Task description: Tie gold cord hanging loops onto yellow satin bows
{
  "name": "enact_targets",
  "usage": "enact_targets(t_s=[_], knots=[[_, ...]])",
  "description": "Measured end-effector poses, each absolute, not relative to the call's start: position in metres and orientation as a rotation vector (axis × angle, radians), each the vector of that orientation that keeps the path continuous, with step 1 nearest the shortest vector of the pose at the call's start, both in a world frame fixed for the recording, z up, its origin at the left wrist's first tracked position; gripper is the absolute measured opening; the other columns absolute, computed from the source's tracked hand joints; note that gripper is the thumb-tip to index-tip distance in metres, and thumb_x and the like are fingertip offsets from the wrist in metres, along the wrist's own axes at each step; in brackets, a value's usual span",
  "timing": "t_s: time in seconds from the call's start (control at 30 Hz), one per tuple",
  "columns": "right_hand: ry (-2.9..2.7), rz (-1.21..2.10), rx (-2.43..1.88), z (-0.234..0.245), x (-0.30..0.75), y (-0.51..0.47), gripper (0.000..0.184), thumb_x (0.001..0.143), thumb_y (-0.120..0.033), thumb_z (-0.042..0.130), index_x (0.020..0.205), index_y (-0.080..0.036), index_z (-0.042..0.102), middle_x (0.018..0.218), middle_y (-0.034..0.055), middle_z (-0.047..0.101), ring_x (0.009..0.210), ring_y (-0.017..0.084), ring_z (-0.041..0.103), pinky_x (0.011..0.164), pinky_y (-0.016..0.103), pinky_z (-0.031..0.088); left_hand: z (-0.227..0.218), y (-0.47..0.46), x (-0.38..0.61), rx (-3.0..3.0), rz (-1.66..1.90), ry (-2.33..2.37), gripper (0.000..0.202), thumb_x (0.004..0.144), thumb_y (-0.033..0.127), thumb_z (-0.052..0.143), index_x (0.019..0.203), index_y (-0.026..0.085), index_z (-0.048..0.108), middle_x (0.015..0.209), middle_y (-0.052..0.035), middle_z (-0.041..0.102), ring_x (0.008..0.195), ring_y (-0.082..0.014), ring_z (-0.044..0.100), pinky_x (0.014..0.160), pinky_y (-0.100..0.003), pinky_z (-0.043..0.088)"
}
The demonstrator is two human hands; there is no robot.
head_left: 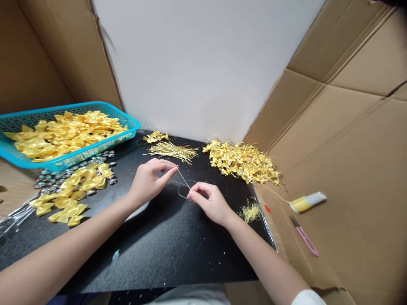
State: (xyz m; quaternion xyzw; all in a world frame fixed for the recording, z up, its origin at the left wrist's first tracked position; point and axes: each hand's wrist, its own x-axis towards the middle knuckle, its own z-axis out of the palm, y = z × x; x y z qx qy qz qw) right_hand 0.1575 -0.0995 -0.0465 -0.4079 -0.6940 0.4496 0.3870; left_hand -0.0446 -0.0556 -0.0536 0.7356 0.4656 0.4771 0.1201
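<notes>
Over the middle of the black table (pixel 152 250), a thin pale-yellow cord (pixel 183 177) is stretched between my two hands. My left hand (pixel 153 178) pinches its upper end between thumb and fingertips. Lower down and to the right, my right hand (pixel 208 200) pinches the other end, with a small loop hanging beside the fingertips. Just beyond the hands lies a bundle of cut yellow cords (pixel 173 151). Yellow fabric bows (pixel 71 207) are scattered left of my left forearm, among shiny silver beads (pixel 47 180).
A turquoise basket (pixel 68 162) full of yellow bows stands at the back left. At the back right is a heap of finished-looking bows with loops (pixel 243 161). Thread scraps (pixel 251 212), a spool of yellow cord (pixel 308 202) and pink thread snips (pixel 304 237) lie on the right. Cardboard walls flank the table.
</notes>
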Motion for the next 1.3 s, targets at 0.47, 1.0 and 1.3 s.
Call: enact_targets(t_s=[0.47,1.0,1.3], knots=[[-1.883,1.013,-1.056,-0.035,0.186,-0.128,0.021,0.087,-0.025,0.058,0.068,-0.017,0.061,0.070,-0.0009,0.059,0.068,0.011,0.053,0.067,0.024,0.041,0.022,-0.028,-0.064,2.468,1.448,1.309,0.024,0.086,0.039,0.058,0.078,0.024,0.075,0.087,-0.0046,0.078,0.079,-0.0207,0.066,0.075,-0.036,0.051],[-2.149,0.938,-1.258,-0.057,0.209,-0.129,0.016,0.081,-0.014,0.055,0.067,-0.017,0.061,0.069,-0.0008,0.059,0.064,0.012,0.053,0.060,0.022,0.038,0.073,0.011,-0.089,2.482,1.629,1.502,0.023,0.080,0.039,0.060,0.072,0.025,0.077,0.082,-0.0053,0.077,0.074,-0.0218,0.065,0.072,-0.037,0.050],[-2.498,0.750,-1.327,-0.067,0.228,-0.126,0.018,0.077,-0.011,0.054,0.061,-0.018,0.059,0.067,-0.0009,0.062,0.066,0.013,0.055,0.077,0.031,0.040,0.098,0.013,-0.093,2.430,1.678,1.517,0.019,0.077,0.038,0.064,0.071,0.025,0.077,0.081,-0.0032,0.077,0.070,-0.0198,0.064,0.069,-0.035,0.049]])
